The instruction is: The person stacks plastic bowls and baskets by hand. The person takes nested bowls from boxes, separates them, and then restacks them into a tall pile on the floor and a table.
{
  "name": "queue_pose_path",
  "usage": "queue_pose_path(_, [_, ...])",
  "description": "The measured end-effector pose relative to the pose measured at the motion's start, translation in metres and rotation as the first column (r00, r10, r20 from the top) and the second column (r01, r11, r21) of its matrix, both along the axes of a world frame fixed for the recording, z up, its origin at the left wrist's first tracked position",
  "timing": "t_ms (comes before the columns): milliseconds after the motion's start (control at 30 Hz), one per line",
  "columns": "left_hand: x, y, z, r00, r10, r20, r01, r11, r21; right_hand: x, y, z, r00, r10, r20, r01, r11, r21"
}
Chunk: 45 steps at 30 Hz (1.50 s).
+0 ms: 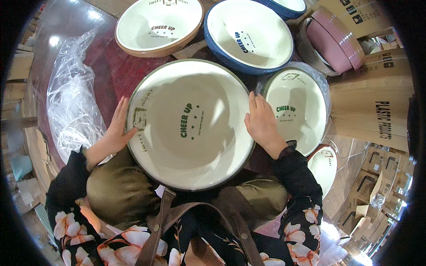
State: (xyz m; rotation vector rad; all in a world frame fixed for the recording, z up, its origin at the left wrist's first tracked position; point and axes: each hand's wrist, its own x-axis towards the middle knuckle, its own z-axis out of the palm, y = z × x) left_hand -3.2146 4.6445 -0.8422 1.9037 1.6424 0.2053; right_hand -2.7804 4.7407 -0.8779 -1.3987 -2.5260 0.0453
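In front of my lap is a large round white basin [213, 156] with an olive-green rim, its inside facing up at me. Green lettering and a small animal picture decorate the inside. My left hand [117, 128] presses the basin's left rim, with the thumb over the edge and the fingers along the outer side. At the right rim my right hand [263, 121] lies flat against the edge, fingers pointing away from me. Between them, both hands hold the basin. Just beyond my right hand, a similar green-rimmed white basin [298, 133] rests in clear plastic wrap.
Brown-edged basins [159, 20] and blue-edged basins [248, 36] stand stacked ahead. Pink basins [332, 43] lean near a cardboard carton [369, 103]. A plastic bag of white strips [75, 113] lies left. A red-brown-edged basin [322, 169] sits at lower right, before more cartons [366, 184].
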Motion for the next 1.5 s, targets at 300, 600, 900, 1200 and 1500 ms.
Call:
queue_pose_path(300, [0.093, 0.131, -0.004, 0.864, -0.432, -0.26, 0.497, 0.815, 0.297, 0.001, 0.114, -0.022, 0.971, -0.056, -0.234, 0.071, 0.996, 0.059])
queue_pose_path(600, [0.193, 0.293, -0.083, 0.325, 0.72, 0.613, -0.25, 0.691, -0.679, -0.044, 0.167, -0.061, 0.978, -0.136, -0.159, 0.129, 0.99, -0.054])
queue_pose_path(900, [0.223, 0.294, -0.019, -0.037, 0.429, 0.902, -0.221, 0.877, -0.426, -0.062, 0.173, 0.048, 0.709, -0.349, -0.613, 0.206, 0.934, -0.293])
queue_pose_path(1200, [0.208, 0.274, 0.001, -0.05, 0.301, 0.952, -0.219, 0.927, -0.304, -0.078, 0.151, 0.046, 0.501, -0.344, -0.794, 0.17, 0.939, -0.299])
queue_pose_path(1500, [0.213, 0.25, 0.049, -0.012, 0.315, 0.949, -0.237, 0.921, -0.309, -0.052, 0.129, 0.11, 0.528, -0.287, -0.799, 0.238, 0.953, -0.185])
